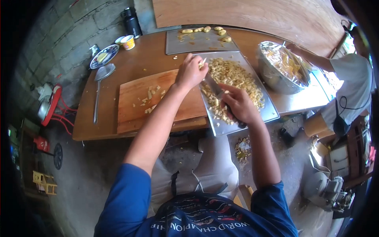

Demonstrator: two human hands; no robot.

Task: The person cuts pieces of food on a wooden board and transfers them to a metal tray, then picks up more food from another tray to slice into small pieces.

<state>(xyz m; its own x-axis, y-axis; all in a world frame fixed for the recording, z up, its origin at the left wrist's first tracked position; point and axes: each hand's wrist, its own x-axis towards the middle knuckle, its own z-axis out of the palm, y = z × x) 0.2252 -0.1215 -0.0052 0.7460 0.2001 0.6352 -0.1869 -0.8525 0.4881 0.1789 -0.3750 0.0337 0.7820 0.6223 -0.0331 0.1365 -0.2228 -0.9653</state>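
Note:
My left hand [191, 72] is closed over the boundary between the cutting board and the tray, and a few pale chopped pieces [202, 63] stick out from its fingers. In my right hand [241, 104] is a knife [213, 85], its blade pointing toward my left hand, low over the metal tray [272, 113]. Chopped pale yellow food [233, 75] covers much of that tray. On the wooden cutting board [134, 89] under my left forearm lie scattered small bits [150, 94].
Several whole yellowish pieces [207, 29] rest on a second tray [173, 46] at the back. A large metal bowl [276, 81] stands right, beside another person [349, 75]. Farther left are a strainer ladle [97, 94], a patterned plate [94, 63], a cup [127, 42] and a black bottle [131, 23].

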